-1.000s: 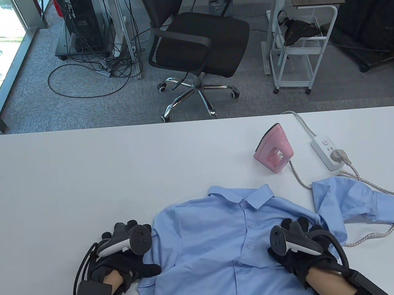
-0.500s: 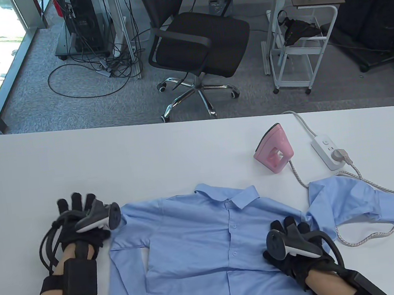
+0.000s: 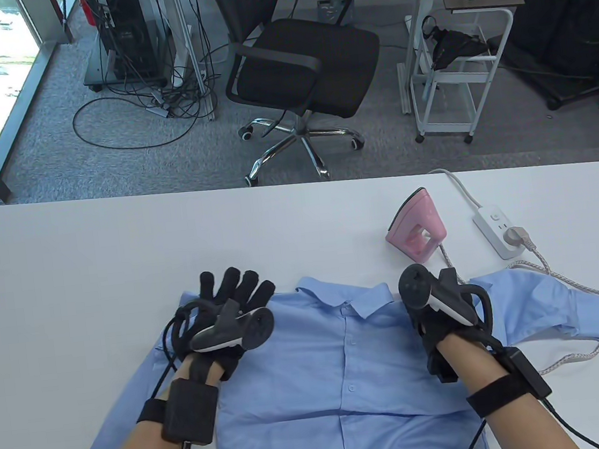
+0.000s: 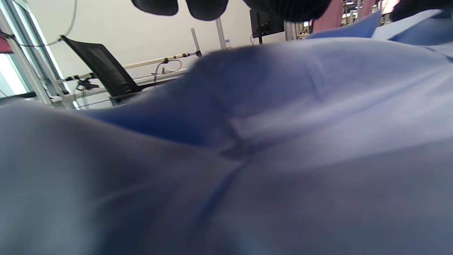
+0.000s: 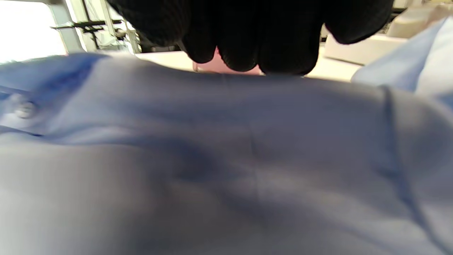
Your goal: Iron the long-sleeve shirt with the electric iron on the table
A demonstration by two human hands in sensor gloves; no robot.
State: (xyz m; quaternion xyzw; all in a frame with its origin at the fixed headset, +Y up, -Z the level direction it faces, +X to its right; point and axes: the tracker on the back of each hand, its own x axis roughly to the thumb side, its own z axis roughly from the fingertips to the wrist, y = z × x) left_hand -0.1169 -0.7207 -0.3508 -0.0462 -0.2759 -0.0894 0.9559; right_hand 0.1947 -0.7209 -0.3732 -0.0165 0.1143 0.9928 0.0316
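A light blue long-sleeve shirt (image 3: pixel 343 371) lies front up on the white table (image 3: pixel 93 259), collar (image 3: pixel 348 297) toward the far side. My left hand (image 3: pixel 235 296) rests flat on its left shoulder with the fingers spread; its fingertips (image 4: pixel 207 4) show above blurred blue cloth (image 4: pixel 283 124) in the left wrist view. My right hand (image 3: pixel 442 294) rests on the right shoulder, its fingers mostly hidden under the tracker; the right wrist view shows its fingers (image 5: pixel 247 35) lying on the cloth (image 5: pixel 212 159). The pink iron (image 3: pixel 416 227) stands beyond the right hand, untouched.
A white power strip (image 3: pixel 496 223) lies right of the iron, with the iron's braided cord (image 3: pixel 572 290) looping over the shirt's right sleeve (image 3: pixel 546 304). An office chair (image 3: pixel 303 67) and a white cart (image 3: pixel 453 55) stand on the floor beyond the table.
My left hand moved from the table at the left onto the shirt's left shoulder. My right hand slid up to the right shoulder. The left sleeve now lies stretched toward the bottom left.
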